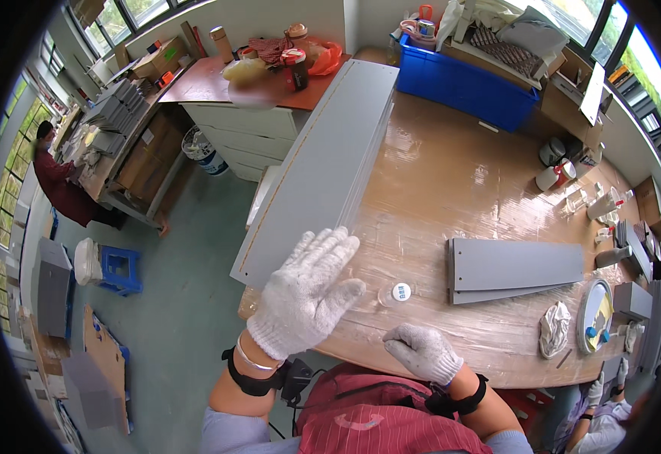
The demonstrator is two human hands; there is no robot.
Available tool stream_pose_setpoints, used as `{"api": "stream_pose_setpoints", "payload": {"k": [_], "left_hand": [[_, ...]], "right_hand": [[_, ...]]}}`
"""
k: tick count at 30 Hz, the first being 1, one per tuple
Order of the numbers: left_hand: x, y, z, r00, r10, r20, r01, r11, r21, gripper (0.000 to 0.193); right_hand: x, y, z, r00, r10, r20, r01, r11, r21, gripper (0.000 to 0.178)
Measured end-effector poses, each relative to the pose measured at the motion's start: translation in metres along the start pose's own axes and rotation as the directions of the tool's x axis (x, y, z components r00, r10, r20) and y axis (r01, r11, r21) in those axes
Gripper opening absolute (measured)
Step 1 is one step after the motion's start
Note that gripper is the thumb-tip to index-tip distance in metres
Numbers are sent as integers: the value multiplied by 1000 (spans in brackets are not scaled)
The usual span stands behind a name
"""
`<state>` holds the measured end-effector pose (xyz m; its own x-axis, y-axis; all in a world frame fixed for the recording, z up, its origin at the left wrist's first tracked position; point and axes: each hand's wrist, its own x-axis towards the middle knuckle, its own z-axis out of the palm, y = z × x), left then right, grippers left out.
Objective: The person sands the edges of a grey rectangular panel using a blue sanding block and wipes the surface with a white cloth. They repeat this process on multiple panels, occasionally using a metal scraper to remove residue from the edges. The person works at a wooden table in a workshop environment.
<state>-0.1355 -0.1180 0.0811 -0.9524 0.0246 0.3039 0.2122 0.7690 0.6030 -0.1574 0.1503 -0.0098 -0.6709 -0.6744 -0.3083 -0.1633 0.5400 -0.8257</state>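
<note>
My left hand [300, 299], in a white knitted glove, is open, fingers stretched out, at the near end of a stack of long grey panels [311, 151]. A row of small orange-brown marks runs along the top panel's left side. Whether the hand touches the panel or hovers over it, I cannot tell. My right hand [425, 353], also gloved, is closed near the table's front edge; its fingertips are hidden, so anything inside does not show. Between the hands, a small clear bottle with a white cap [400, 293] stands on the table.
Shorter grey panels [516, 268] lie right on the film-covered table [436, 181]. Beyond them are a white rag [555, 331], a round tray [595, 314] and several bottles. A blue crate [459, 83] stands at the back. Other people work at lower right and far left.
</note>
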Motion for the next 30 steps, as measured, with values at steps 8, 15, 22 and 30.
{"api": "stream_pose_setpoints", "payload": {"k": [8,15,22,30], "left_hand": [[32,53,68,927,80,367,96,894,-438,49],[21,65,152,998,2,56,8,986,-167,46],[9,46,186,960,-263,96,218,918,331,33],[104,26,225,958,-285,-37,281,902,328,22]], "right_hand": [[-35,51,-32,995,34,-89,-26,996,90,25],[-92,114,-74,951,103,-292,-72,991,115,24],[-173,217,-120,779,467,-419,-387,883,264,24],[-230,267,-171,679,458,-574,-388,887,248,23]]}}
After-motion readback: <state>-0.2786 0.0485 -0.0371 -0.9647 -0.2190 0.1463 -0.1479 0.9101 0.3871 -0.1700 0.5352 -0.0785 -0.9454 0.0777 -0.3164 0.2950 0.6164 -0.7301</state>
